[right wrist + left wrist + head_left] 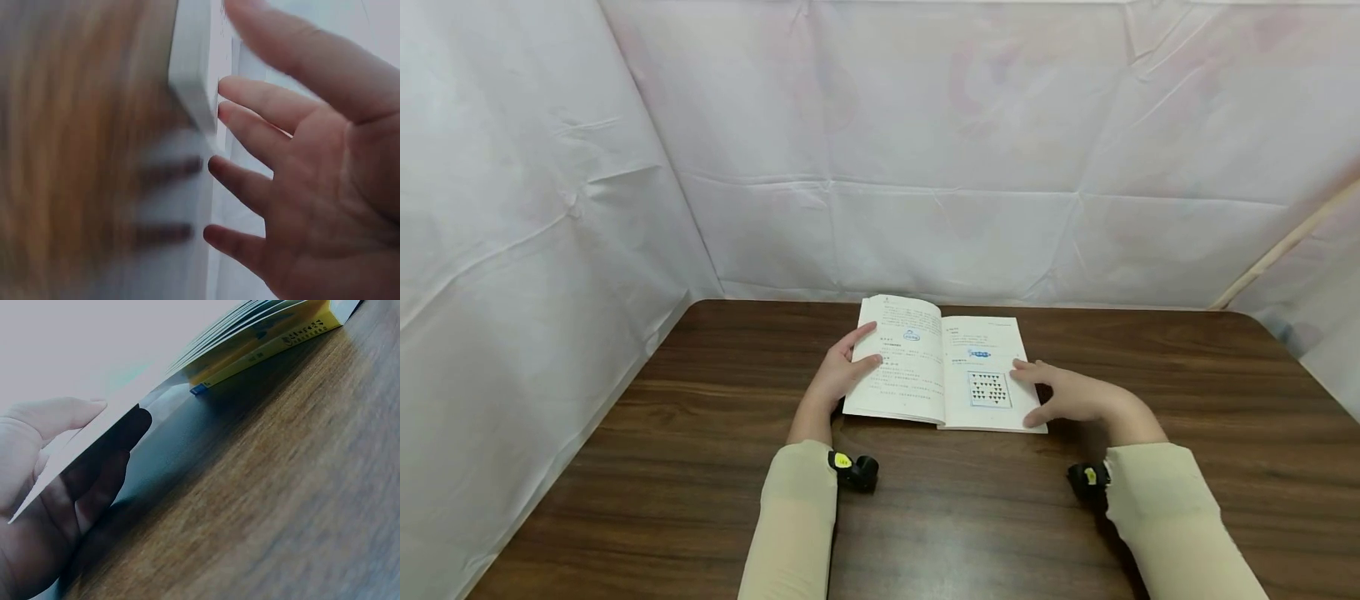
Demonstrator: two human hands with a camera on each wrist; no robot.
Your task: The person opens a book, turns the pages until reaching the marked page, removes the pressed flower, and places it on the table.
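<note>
Book (940,367) lies open on desk (700,467). Left hand (838,375) grips the left cover, thumb above, fingers beneath. Right hand (1063,396) rests flat, fingers extended, on right page.

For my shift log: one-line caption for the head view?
Open book on a wooden table, left hand holding its left edge, right hand resting on the right page.

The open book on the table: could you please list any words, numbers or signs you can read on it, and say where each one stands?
Nothing can be quoted.
Printed lines on both pages of the open book: too small to read.
Blue emblems, one on each page: lettering blurred.
Grid of small dark triangles on the right page by the right hand: a figure, no text.
Dark print on the yellow cover edge in the left wrist view, above the left hand: blurred.
</note>
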